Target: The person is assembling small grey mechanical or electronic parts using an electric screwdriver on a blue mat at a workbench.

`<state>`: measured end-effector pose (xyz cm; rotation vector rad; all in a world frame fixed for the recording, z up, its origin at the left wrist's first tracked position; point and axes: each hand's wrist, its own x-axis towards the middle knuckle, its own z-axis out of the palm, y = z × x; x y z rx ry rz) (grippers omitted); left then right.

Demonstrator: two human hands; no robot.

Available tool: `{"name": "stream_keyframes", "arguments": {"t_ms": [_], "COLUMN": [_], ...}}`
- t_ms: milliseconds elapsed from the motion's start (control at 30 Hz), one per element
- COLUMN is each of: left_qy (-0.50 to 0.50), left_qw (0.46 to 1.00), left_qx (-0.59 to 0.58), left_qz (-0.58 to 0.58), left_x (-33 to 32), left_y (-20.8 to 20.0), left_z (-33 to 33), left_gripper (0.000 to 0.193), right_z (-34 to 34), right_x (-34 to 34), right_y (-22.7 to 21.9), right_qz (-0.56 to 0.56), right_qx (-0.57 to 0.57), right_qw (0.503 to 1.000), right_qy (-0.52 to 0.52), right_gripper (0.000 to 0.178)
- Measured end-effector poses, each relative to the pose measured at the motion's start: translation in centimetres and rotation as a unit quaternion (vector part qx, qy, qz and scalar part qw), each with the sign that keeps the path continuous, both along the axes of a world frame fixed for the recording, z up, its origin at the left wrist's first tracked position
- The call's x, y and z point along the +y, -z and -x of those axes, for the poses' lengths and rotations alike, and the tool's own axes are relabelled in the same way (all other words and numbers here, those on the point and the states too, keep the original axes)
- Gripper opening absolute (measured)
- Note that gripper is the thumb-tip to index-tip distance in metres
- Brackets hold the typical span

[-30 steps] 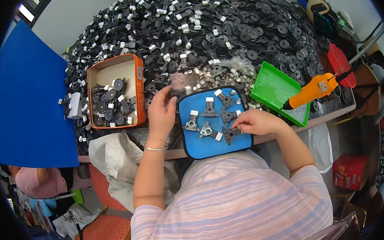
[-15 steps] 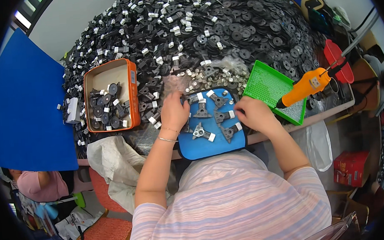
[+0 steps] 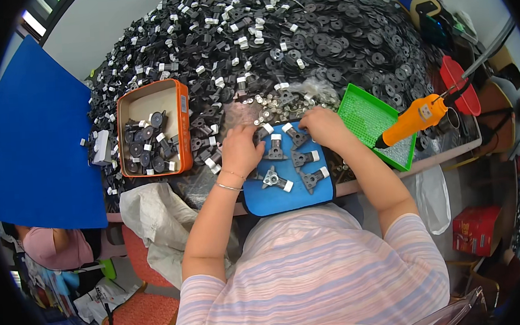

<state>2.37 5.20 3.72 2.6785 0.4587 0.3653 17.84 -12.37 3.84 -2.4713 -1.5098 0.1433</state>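
Observation:
A blue mat (image 3: 286, 198) lies at the table's near edge, bearing several black plastic brackets with white ends. One of them carries a silver round part (image 3: 271, 177) on its face. My left hand (image 3: 241, 151) is curled at the mat's upper left, fingers closed about a black bracket whose white end (image 3: 267, 128) sticks out. Over the mat's upper right corner, my right hand (image 3: 324, 127) bends its fingers down beside a white-ended bracket (image 3: 296, 137); its fingertips are closed, and anything in them is hidden. Small silver round parts (image 3: 274, 109) lie in a heap just beyond.
An orange-rimmed box (image 3: 184, 128) with wheeled pieces stands left. Behind are piles of black brackets (image 3: 205, 46) and black discs (image 3: 378, 54). At right, an orange electric screwdriver (image 3: 415, 120) hangs over a green tray (image 3: 351, 97) of small pieces; a red basket (image 3: 460, 84) stands farther right.
My right hand has moved up and left, from the mat's right edge to its upper right corner. The left hand has shifted slightly right; the brackets on the mat stay put.

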Motion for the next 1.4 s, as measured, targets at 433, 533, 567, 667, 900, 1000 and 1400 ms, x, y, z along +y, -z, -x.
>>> {"name": "stream_keyframes", "arguments": {"t_ms": [433,533,567,667,900,1000,1400], "left_qy": [0.003,0.005,0.005,0.009,-0.009,-0.014,-0.024], "left_qw": [1.000,0.999,0.999,0.998,0.991,0.988,0.983], "left_qx": [-0.014,-0.022,-0.023,-0.043,-0.130,-0.145,-0.167], "left_qz": [0.024,0.028,0.029,0.034,0.042,0.055,0.077], "left_x": [0.3,0.3,0.3,0.3,0.3,0.2,0.3], "left_y": [0.4,0.5,0.5,0.3,-0.3,-0.1,-0.3], "left_z": [0.3,0.4,0.4,0.8,1.9,2.3,3.5], "left_gripper": [0.037,0.036,0.036,0.037,0.036,0.037,0.033], "right_z": [-1.3,-1.7,-1.7,-1.9,-0.3,0.1,0.3], "right_x": [0.1,0.3,0.4,0.2,0.3,0.6,0.8], "right_y": [0.3,0.0,-0.3,-1.0,-2.9,-3.0,-1.9], "right_qz": [0.026,0.031,0.044,0.032,-0.081,-0.072,-0.073], "right_qx": [0.010,0.038,0.051,0.067,0.205,0.232,0.280], "right_qw": [0.998,0.997,0.996,0.996,0.975,0.969,0.957], "right_qy": [-0.065,-0.061,-0.056,-0.050,-0.028,-0.040,-0.028], "right_gripper": [0.020,0.020,0.020,0.021,0.024,0.024,0.022]}}
